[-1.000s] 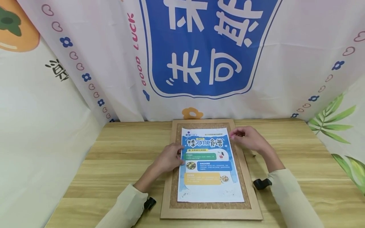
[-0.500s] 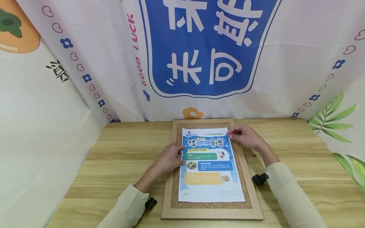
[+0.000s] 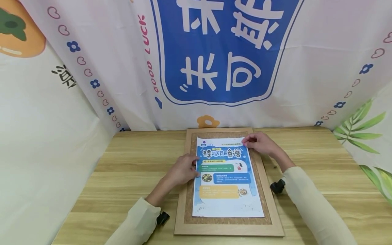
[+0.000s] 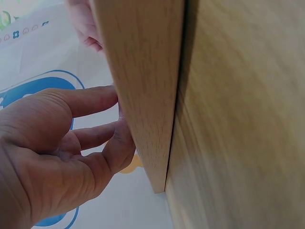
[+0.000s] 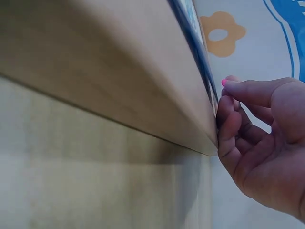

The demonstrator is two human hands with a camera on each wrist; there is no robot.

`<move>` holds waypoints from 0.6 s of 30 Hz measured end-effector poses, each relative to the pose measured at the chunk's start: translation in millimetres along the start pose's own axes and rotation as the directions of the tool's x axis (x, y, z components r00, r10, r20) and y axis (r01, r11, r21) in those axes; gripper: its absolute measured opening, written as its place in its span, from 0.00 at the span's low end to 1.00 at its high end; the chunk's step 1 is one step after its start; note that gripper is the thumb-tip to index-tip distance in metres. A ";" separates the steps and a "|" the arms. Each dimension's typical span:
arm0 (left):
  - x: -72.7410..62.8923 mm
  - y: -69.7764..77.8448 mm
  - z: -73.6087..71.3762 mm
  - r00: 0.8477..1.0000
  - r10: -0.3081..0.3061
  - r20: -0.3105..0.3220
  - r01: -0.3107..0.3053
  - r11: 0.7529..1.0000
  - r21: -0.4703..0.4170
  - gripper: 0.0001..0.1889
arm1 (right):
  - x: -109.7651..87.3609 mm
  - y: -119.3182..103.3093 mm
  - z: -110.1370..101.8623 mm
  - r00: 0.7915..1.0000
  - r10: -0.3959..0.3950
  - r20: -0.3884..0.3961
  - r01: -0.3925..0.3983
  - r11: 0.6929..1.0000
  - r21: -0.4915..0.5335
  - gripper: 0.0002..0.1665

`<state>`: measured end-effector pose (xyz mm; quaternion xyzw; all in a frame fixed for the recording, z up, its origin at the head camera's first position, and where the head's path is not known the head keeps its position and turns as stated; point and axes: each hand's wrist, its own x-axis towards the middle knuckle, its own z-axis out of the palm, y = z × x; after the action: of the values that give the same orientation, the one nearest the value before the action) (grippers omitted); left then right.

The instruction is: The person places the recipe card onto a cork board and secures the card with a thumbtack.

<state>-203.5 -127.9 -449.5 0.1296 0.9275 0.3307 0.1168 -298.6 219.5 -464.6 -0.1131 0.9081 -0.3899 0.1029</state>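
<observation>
fixing the sheet (image 3: 228, 208) to the board (image 3: 229, 230) looks like the step in hand, with the paper's upper right corner being worked. the right hand (image 3: 260, 143) pinches a small pink thing, likely a pin (image 5: 224, 82), between thumb and finger at that corner; whether its point is in the cork (image 3: 229, 220) is hidden. the left hand (image 3: 183, 169) grasps nothing: its fingers are loosely bent and rest at the sheet's left edge, seemingly to steady it. the sheet lies print side up at the lower center of the frame, inside the board's wooden rim. the next move seems to call for a straight push through paper into cork, with the sheet held flat; a slanted push could drag the corner.

the wood-grain table (image 3: 137, 170) spans the lower part of the frame, a dark speck (image 3: 275, 166) right of the board. behind hangs a pale cloth (image 3: 122, 61) with a blue panel (image 3: 171, 78) at top center and 1 orange flower (image 3: 208, 121) just above the board. 1 fruit print (image 3: 33, 30) sits upper left, green leaves (image 3: 352, 126) at right.
</observation>
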 end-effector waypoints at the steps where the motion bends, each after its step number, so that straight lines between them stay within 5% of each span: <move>1: 0.3 0.0 0.0 1.000 0.001 0.000 -0.001 1.000 0.001 0.33 | 1.3 -0.3 -0.3 1.000 -0.007 -0.002 0.007 1.000 -0.006 0.12; 18: 0.0 0.0 0.6 1.000 -0.015 0.001 0.015 1.000 -0.003 0.33 | 19.8 1.1 -0.6 1.000 -0.022 0.013 0.023 0.999 -0.043 0.11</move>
<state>-203.3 -127.5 -449.9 0.1226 0.9278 0.3313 0.1200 -317.7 215.0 -467.0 -0.1279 0.9143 -0.3707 0.1016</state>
